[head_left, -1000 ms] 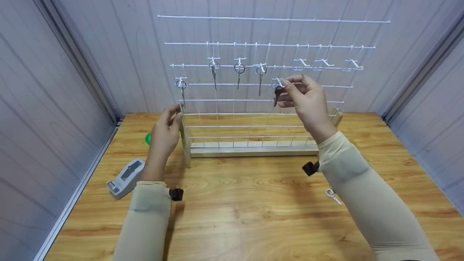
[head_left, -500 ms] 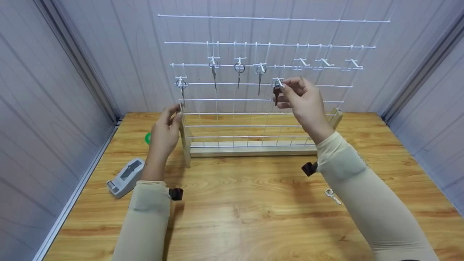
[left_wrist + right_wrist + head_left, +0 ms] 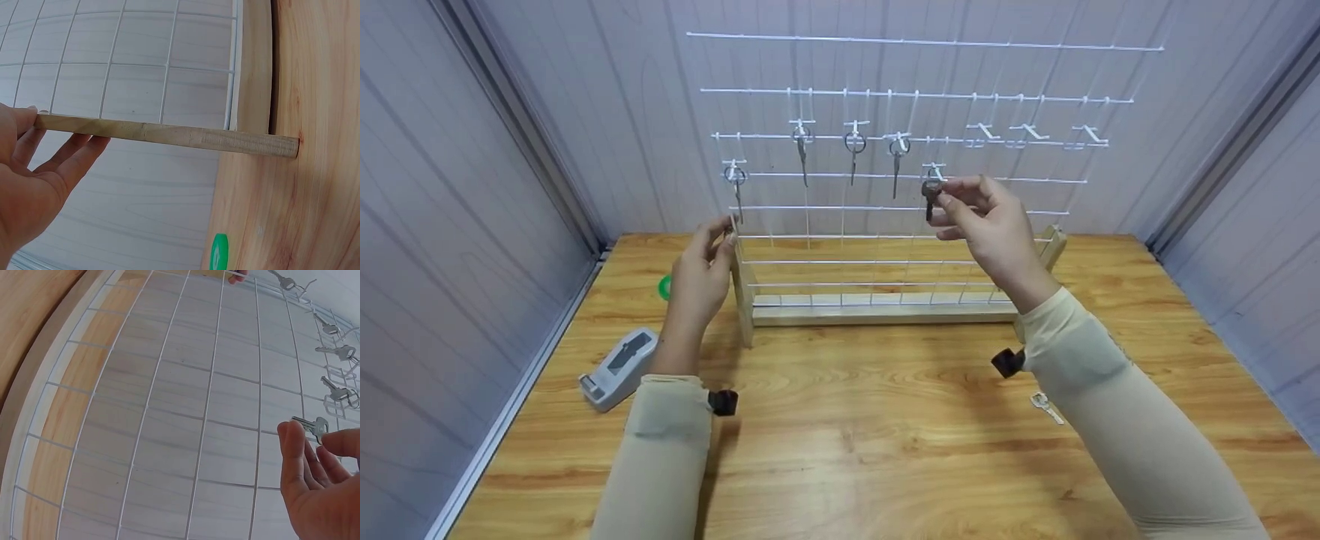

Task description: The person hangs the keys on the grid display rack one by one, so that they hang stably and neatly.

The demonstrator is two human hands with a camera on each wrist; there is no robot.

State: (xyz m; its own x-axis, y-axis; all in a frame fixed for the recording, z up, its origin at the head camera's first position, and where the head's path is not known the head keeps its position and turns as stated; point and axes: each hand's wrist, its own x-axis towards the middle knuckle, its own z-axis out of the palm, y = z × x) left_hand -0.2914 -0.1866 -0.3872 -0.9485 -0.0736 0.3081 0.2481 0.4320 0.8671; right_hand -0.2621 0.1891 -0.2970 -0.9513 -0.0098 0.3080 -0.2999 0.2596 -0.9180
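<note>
A white wire grid rack (image 3: 877, 262) stands in a wooden frame, with white hooks on it. My left hand (image 3: 705, 266) grips the top of the frame's left wooden post (image 3: 169, 134), thumb on one side and fingers on the other. Just below and in front of a hook (image 3: 934, 169), my right hand (image 3: 994, 217) pinches a key (image 3: 315, 427) between thumb and fingers. Whether this key's ring is round the hook cannot be told. Several other keys hang by rings on hooks, among them one key (image 3: 896, 154) to its left and a key (image 3: 737, 187) at the far left.
Three hooks at the upper right, such as this hook (image 3: 1030, 132), bear no keys. A loose key (image 3: 1046, 408) lies on the wooden table (image 3: 840, 450) beside the right forearm. A grey plastic holder (image 3: 619, 369) and a green ring (image 3: 664, 287) lie at the left.
My right hand has moved slightly down from the hook, and the key it pinches sits a little lower, its head now showing. My left hand has stayed on the post.
</note>
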